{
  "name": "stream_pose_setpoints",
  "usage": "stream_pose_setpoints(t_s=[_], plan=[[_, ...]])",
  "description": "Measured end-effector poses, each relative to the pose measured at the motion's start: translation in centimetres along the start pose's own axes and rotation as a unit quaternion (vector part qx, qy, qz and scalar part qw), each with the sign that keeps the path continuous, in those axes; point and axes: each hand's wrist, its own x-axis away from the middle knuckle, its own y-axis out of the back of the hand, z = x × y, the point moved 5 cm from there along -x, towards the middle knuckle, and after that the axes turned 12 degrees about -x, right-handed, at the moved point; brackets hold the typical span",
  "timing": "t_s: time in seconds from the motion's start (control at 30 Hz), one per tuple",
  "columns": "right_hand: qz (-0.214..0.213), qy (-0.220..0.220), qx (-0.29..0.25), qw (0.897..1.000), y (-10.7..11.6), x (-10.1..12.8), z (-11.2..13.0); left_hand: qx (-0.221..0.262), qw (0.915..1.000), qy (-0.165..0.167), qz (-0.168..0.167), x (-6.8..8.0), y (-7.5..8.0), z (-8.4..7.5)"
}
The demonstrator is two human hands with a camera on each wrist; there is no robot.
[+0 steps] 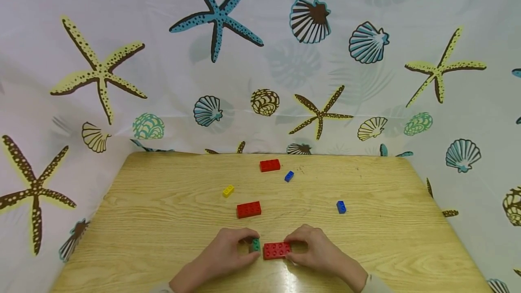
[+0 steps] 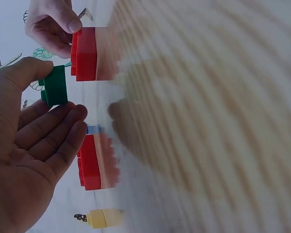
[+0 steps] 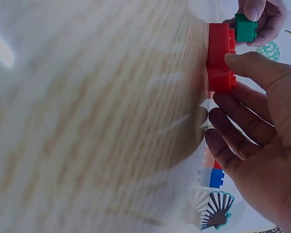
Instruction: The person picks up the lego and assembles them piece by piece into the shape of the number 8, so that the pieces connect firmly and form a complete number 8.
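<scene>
Tabletop (image 1: 163, 220), pale wood grain with a glossy sheen | Rear: far red brick (image 1: 270, 165), with far blue brick (image 1: 289, 176) near it, to the right | Centre: small yellow brick (image 1: 228, 191), left; middle red brick (image 1: 248, 210), nearer the viewer; right-hand blue brick (image 1: 341, 207), well apart | Front: near red brick (image 1: 276, 251), studs upward

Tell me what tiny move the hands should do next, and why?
Maybe the left hand should move the green brick over the nearest red brick: it holds the green brick up off the table, close beside that red brick, which the right hand grips.
</scene>
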Motion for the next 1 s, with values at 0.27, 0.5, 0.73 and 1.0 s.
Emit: stream_pose_setpoints(t_s=[0.27, 0.5, 0.73, 1.0], plan=[[0.000, 0.010, 0.001, 1.000, 0.0, -0.1, -0.1, 0.028, 0.9994, -0.001, 0.019, -0.3, -0.5, -0.8], [0.001, 0.023, 0.007, 1.000, 0.1, 0.0, -0.1, 0.027, 0.9987, 0.011, 0.043, -0.6, -1.3, -1.0], [-0.001, 0.035, 0.016, 0.999, 0.1, -0.1, -0.2, 0.024, 0.9989, 0.008, 0.041, -0.7, -1.4, -0.9], [0.001, 0.035, 0.014, 0.999, 0.1, -0.1, -0.3, 0.021, 0.9988, 0.005, 0.045, -0.7, -1.2, -1.1]])
